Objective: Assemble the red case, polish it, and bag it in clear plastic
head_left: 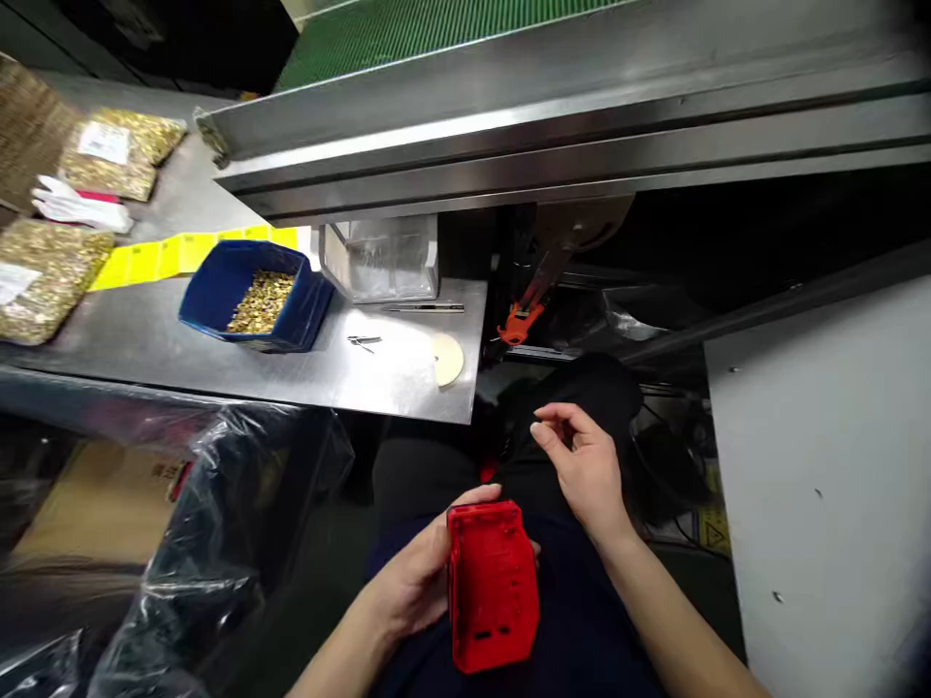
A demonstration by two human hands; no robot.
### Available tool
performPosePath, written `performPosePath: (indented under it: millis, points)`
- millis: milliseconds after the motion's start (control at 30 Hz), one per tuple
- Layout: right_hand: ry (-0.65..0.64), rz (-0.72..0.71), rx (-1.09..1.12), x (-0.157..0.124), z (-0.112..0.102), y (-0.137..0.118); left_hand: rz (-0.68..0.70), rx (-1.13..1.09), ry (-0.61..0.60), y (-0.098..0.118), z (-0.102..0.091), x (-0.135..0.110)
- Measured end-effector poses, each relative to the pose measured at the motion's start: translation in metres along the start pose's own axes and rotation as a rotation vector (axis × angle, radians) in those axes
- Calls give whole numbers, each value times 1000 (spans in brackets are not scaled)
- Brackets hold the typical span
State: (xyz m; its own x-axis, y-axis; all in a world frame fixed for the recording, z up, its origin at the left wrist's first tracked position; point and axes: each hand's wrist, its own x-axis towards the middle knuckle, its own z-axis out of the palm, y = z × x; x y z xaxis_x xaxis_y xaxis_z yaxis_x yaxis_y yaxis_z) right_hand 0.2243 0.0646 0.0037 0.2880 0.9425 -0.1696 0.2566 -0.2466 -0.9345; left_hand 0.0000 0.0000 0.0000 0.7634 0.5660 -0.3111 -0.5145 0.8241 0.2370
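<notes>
Low in front of my body, my left hand [426, 572] is wrapped round a red plastic housing [495, 591]. Its hollow inside faces up, showing small posts and two dark slots near the lower end. Fingertips come out on its right side. To the right and a little higher is my right hand [586, 465], apart from the housing. Thumb and forefinger are drawn together in a pinch; whatever lies between them is too small to name. On the metal bench, a blue bin [251, 291] holds many small brass-coloured parts [263, 301].
A clear bin [385, 257], tweezers [364, 339] and a pale disc [446, 360] are on the metal bench [327, 378]. Bags of brass parts [120, 145] lie left. A green conveyor [436, 29] runs behind a metal rail. An orange-tipped tool [520, 325] hangs beneath; a white panel [821, 436] stands right.
</notes>
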Motion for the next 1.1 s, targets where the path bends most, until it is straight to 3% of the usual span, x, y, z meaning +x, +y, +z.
performPosePath:
  millis: [167,333,467,633,700,767,833,933,1100]
  points:
    - [-32,89,3,-13,2,-8,16,0,5,3,3,1]
    - [-289,-110,-229,18,29,-23,110,150,8,10,0,-11]
    - [-469,-343,-483,67,98,-43,137,262,30,11,-6,-25]
    - [-510,-433,-617,114,208,-65,223,268,135,11,-2,-41]
    - [-517,-420,-662,122,235,-67,267,233,179,11,4,-49]
    - [-524,-400,-689,126,247,-66,307,181,236,10,10,-57]
    - [-536,-386,-687,125,245,-63,316,154,293,6,13,-66]
    - [-583,-363,-642,113,217,-61,281,208,354,2,12,-73]
    - [-697,-197,-178,56,118,-77,299,218,392,4,11,-68]
